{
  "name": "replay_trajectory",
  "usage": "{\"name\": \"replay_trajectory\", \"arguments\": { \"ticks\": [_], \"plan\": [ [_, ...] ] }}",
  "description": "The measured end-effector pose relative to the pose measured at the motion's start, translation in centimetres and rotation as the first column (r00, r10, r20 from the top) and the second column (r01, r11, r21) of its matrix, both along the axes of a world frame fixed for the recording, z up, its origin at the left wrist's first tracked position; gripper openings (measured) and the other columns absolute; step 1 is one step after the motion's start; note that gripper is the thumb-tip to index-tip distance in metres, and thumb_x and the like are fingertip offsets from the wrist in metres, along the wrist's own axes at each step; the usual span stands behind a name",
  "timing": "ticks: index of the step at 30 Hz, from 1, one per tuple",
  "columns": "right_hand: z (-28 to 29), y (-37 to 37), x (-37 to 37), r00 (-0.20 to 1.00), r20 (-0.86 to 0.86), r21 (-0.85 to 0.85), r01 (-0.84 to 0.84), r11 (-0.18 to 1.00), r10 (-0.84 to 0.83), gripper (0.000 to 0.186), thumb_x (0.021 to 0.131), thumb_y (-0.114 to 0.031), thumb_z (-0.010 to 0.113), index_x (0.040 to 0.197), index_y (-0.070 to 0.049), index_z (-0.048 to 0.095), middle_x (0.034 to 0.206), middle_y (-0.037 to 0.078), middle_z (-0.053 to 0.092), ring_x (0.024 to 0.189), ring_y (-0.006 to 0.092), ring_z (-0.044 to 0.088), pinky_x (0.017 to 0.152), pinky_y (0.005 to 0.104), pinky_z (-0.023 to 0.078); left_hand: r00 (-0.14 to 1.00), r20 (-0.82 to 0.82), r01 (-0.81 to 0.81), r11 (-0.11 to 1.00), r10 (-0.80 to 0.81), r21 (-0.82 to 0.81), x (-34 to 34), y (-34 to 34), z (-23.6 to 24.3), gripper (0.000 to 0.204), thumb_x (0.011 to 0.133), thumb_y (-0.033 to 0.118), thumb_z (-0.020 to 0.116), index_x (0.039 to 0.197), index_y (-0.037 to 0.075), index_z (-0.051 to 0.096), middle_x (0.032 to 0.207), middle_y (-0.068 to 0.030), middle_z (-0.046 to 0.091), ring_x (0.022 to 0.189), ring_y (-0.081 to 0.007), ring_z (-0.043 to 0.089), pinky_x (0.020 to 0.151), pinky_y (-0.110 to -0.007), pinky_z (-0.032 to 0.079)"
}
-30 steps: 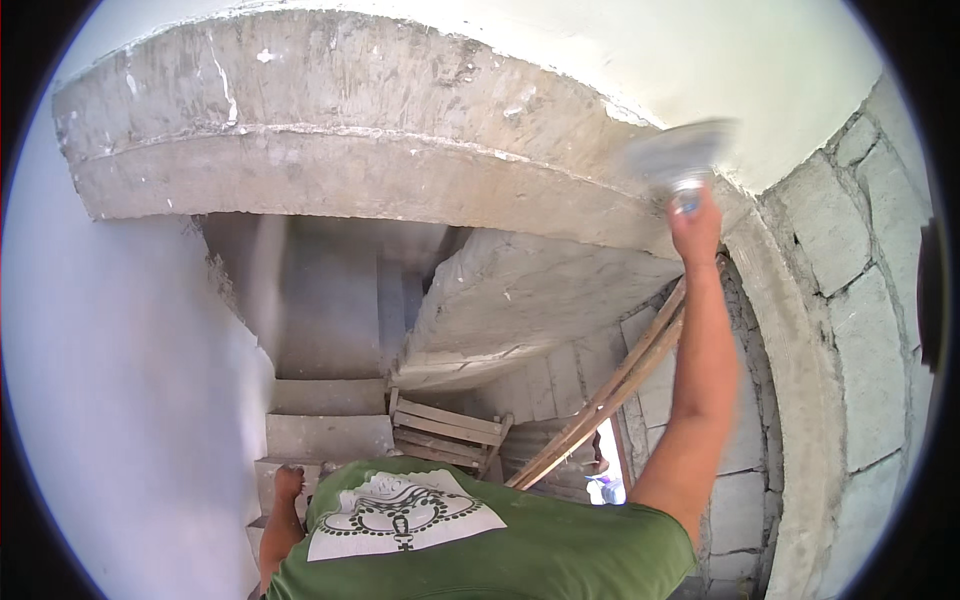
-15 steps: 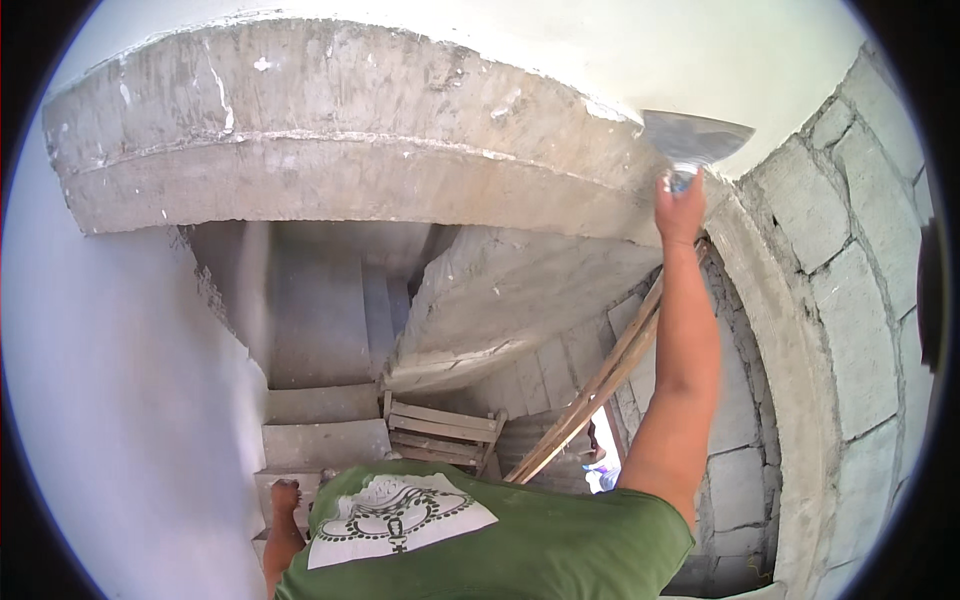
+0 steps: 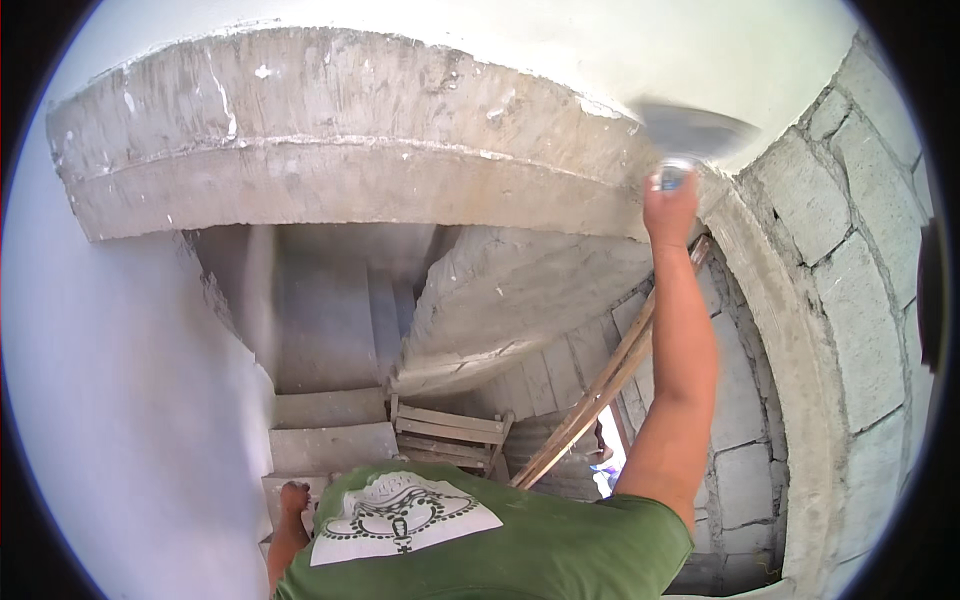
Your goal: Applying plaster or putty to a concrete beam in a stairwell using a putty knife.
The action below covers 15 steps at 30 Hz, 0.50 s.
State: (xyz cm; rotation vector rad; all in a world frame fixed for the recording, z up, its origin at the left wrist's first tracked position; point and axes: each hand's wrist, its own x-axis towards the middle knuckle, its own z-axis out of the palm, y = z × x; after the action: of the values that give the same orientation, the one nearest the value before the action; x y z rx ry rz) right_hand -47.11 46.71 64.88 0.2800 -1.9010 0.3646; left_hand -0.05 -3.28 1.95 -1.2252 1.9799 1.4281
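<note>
My right arm stretches up and away, and my right hand point(image 3: 671, 208) is closed around the handle of a wide putty knife point(image 3: 697, 128). Its broad metal blade, smeared by motion, lies over the smooth pale surface point(image 3: 560, 50) just beyond the far right end of the curved concrete beam point(image 3: 350, 120). I cannot tell whether the blade touches that surface. Low on the left, my left hand point(image 3: 294, 496) is closed beside the white wall, above the steps. Whatever it holds, if anything, is too small to make out.
A white wall point(image 3: 140, 380) rises on the left. Concrete steps point(image 3: 335, 447) lie below, with a wooden slatted frame point(image 3: 450, 430) beside them. Long wooden poles point(image 3: 600, 395) lean behind my right arm. A grey block wall point(image 3: 860, 330) curves along the right.
My right hand has shifted slightly left and nearer, and the putty knife's blade is now blurred. My left hand has moved a little to the right, staying closed.
</note>
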Motion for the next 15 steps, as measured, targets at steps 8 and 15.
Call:
{"name": "replay_trajectory", "arguments": {
  "ticks": [8, 15],
  "plan": [
    [-0.4, 0.0, 0.7, 1.0, -0.001, -0.059, 0.029, 0.998, -0.029, 0.035, 0.076, -0.016, 0.069, 0.103, -0.004, 0.051, 0.091, 0.021, 0.063, 0.086, 0.0421, 0.06, 0.072, 0.045, 0.049, 0.998, -0.02, -0.067, 0.997, 0.067, -0.032, -0.6, -0.7, 0.3, 0.031, 0.079, 0.022, 0.062, 0.084, -0.008, 0.061, 0.077, -0.0239, 0.067, 0.066, -0.0321, 0.068, 0.062, -0.041, 0.055],
    [-0.7, -0.9, -0.2, 0.95, 0.288, 0.329, 0.017, 0.944, -0.118, 0.043, 0.074, -0.02, 0.07, 0.111, -0.004, 0.052, 0.094, 0.023, 0.062, 0.088, 0.0438, 0.059, 0.073, 0.0482, 0.049, 0.993, 0.107, 0.057, 0.995, -0.048, -0.081, 0.0, -1.6, -1.6, 0.042, 0.076, 0.03, 0.064, 0.091, -0.009, 0.062, 0.097, -0.0312, 0.064, 0.096, -0.0426, 0.063, 0.087, -0.045, 0.05]
  ]
}}
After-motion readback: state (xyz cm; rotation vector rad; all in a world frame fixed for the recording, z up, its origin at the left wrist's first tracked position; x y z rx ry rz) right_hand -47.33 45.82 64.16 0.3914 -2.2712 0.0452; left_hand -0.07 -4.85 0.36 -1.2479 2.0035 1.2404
